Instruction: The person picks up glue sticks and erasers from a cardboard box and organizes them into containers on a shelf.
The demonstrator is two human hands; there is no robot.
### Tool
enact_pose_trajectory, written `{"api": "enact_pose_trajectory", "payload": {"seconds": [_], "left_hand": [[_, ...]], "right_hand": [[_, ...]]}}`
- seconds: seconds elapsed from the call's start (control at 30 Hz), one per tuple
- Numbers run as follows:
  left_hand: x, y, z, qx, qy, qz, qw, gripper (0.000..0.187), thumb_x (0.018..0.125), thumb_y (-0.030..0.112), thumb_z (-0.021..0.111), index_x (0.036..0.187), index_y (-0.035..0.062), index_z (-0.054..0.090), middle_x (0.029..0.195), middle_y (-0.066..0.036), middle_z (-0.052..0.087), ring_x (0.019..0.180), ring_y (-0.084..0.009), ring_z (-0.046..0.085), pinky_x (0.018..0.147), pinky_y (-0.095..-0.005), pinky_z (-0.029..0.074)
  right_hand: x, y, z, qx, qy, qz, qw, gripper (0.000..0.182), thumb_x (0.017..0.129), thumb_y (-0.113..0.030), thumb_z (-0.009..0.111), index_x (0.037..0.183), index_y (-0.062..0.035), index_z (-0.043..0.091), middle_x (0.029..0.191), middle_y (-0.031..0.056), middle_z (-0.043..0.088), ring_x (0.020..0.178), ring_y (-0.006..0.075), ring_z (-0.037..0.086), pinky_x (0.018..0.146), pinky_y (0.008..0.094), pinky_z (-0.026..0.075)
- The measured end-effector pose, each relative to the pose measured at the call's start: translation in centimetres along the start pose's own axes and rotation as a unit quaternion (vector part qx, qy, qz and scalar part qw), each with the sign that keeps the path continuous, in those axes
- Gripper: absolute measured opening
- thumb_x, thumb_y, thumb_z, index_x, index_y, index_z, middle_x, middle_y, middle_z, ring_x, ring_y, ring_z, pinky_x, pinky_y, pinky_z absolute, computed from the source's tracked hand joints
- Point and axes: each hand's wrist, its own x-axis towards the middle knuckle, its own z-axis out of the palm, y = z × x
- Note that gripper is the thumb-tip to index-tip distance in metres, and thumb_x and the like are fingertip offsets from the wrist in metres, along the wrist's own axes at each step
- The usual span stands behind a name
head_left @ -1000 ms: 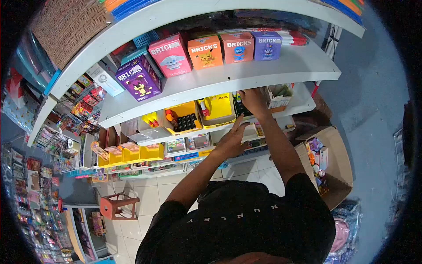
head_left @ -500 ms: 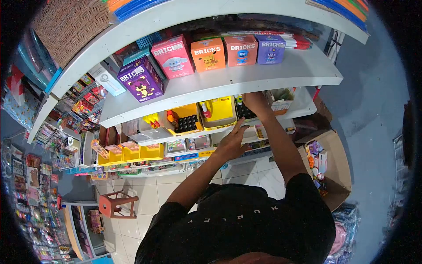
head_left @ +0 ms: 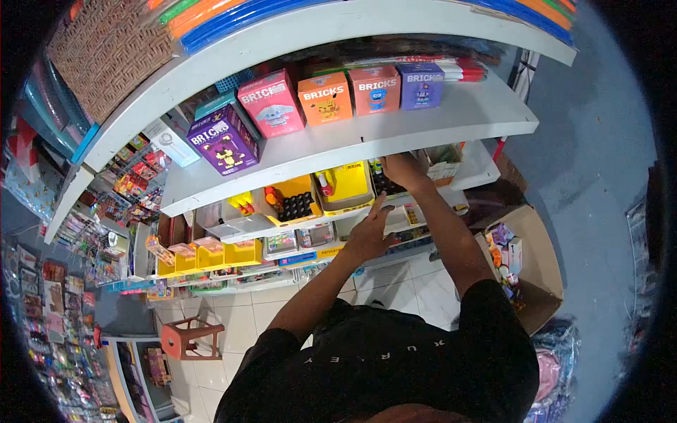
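Note:
My right hand (head_left: 405,171) reaches under the upper shelf into a box with a black slotted tray (head_left: 384,185); its fingertips are hidden there. A green-and-white tube (head_left: 377,166) stands in that tray, just left of the hand. Lower and to the left, my left hand (head_left: 368,236) has its index finger stretched up towards the front edge of the same box, with nothing seen in it. Beside this box is a yellow display box (head_left: 350,185) with a red-and-white tube (head_left: 326,185). Further left, another yellow box (head_left: 287,189) holds a black slotted tray and orange items.
Several BRICKS boxes (head_left: 325,99) line the upper shelf (head_left: 465,125), which overhangs my hands. An open cardboard carton (head_left: 539,271) with mixed goods stands at the right. Yellow bins (head_left: 242,252) sit on a lower shelf, and a red stool (head_left: 191,338) stands on the floor.
The whole view has shifted slightly, with the shelves now a little lower and further left. Both hands stay at the same box, with little visible movement.

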Motion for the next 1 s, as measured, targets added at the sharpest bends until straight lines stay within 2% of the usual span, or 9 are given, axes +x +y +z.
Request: {"api": "enact_pose_trajectory", "payload": {"seconds": [0.07, 0.2, 0.33, 0.4, 0.47, 0.57, 0.7, 0.8, 1.0], "left_hand": [[-0.2, 0.0, 0.0, -0.018, -0.008, 0.000, 1.000, 0.071, 0.078, 0.021, 0.074, 0.137, 0.0028, 0.039, 0.157, -0.018, 0.015, 0.117, -0.0418, 0.055, 0.093, -0.0473, 0.051], [-1.7, -0.2, 1.1, -0.060, 0.039, 0.065, 0.995, 0.070, 0.079, 0.020, 0.072, 0.138, 0.0023, 0.038, 0.154, -0.024, 0.020, 0.123, -0.0415, 0.051, 0.096, -0.0453, 0.049], [-7.3, -3.9, 5.7, -0.046, 0.013, 0.163, 0.986, 0.066, 0.083, 0.017, 0.069, 0.139, 0.0023, 0.037, 0.145, -0.026, 0.036, 0.124, -0.0373, 0.050, 0.095, -0.0396, 0.049], [-11.4, -2.9, 4.1, -0.161, -0.146, 0.080, 0.973, 0.064, 0.085, 0.016, 0.069, 0.139, 0.0018, 0.037, 0.139, -0.022, 0.044, 0.111, -0.0330, 0.058, 0.089, -0.0363, 0.050], [-14.9, -5.0, 5.6, -0.203, -0.194, 0.031, 0.959, 0.063, 0.086, 0.017, 0.070, 0.139, 0.0038, 0.039, 0.132, -0.018, 0.052, 0.095, -0.0269, 0.062, 0.083, -0.0352, 0.052], [-19.0, -6.5, 5.7, -0.257, -0.235, -0.033, 0.937, 0.059, 0.086, 0.020, 0.071, 0.137, 0.0079, 0.044, 0.125, -0.013, 0.059, 0.086, -0.0220, 0.066, 0.073, -0.0341, 0.055], [-21.5, -6.9, 5.9, -0.296, -0.291, -0.085, 0.906, 0.054, 0.087, 0.022, 0.071, 0.134, 0.0068, 0.047, 0.119, -0.011, 0.062, 0.086, -0.0222, 0.067, 0.073, -0.0339, 0.055], [-22.4, -9.7, 10.5, -0.291, -0.302, -0.016, 0.908, 0.049, 0.087, 0.018, 0.070, 0.130, 0.0068, 0.049, 0.108, -0.010, 0.063, 0.084, -0.0205, 0.066, 0.069, -0.0349, 0.055], [-19.1, -4.7, 8.7, -0.263, -0.297, 0.072, 0.915, 0.048, 0.088, 0.019, 0.069, 0.130, 0.0067, 0.049, 0.111, -0.013, 0.066, 0.081, -0.0245, 0.067, 0.075, -0.0353, 0.054]], "right_hand": [[-0.7, 0.6, 1.2, 0.067, -0.102, 0.049, 0.991, 0.040, 0.083, 0.001, 0.052, 0.123, 0.0028, 0.052, 0.120, 0.0315, 0.053, 0.112, 0.0465, 0.053, 0.098, 0.0488, 0.044], [-6.7, -3.0, 0.9, 0.164, 0.017, 0.079, 0.983, 0.036, 0.086, -0.012, 0.061, 0.120, -0.0001, 0.057, 0.119, 0.0275, 0.056, 0.109, 0.0429, 0.058, 0.094, 0.0478, 0.047], [-17.9, -6.4, 2.1, 0.231, 0.008, 0.151, 0.961, 0.036, 0.083, -0.020, 0.071, 0.115, -0.0047, 0.063, 0.108, 0.0160, 0.060, 0.090, 0.0279, 0.063, 0.074, 0.0382, 0.054], [-24.5, -7.8, 3.2, 0.169, 0.028, 0.165, 0.971, 0.034, 0.081, -0.018, 0.074, 0.111, -0.0058, 0.065, 0.107, 0.0145, 0.061, 0.085, 0.0247, 0.065, 0.071, 0.0344, 0.054], [-29.8, -9.8, 2.7, 0.235, -0.062, 0.321, 0.916, 0.032, 0.080, -0.018, 0.076, 0.109, -0.0056, 0.067, 0.104, 0.0141, 0.063, 0.081, 0.0241, 0.066, 0.072, 0.0340, 0.055], [-35.1, -12.0, 2.5, 0.233, -0.100, 0.392, 0.884, 0.030, 0.081, -0.018, 0.076, 0.106, -0.0056, 0.068, 0.101, 0.0141, 0.063, 0.081, 0.0241, 0.066, 0.072, 0.0350, 0.056], [-35.4, -15.0, 1.7, 0.210, -0.053, 0.376, 0.901, 0.025, 0.081, -0.018, 0.075, 0.102, -0.0049, 0.068, 0.099, 0.0140, 0.064, 0.080, 0.0234, 0.066, 0.069, 0.0337, 0.056], [-34.9, -17.3, 0.9, 0.195, -0.043, 0.360, 0.911, 0.023, 0.082, -0.017, 0.073, 0.101, -0.0039, 0.067, 0.097, 0.0131, 0.064, 0.080, 0.0226, 0.067, 0.067, 0.0329, 0.056], [-38.4, -21.1, -1.3, 0.223, -0.075, 0.400, 0.886, 0.022, 0.085, -0.016, 0.070, 0.102, -0.0022, 0.066, 0.097, 0.0143, 0.065, 0.081, 0.0244, 0.067, 0.073, 0.0349, 0.055]]}}
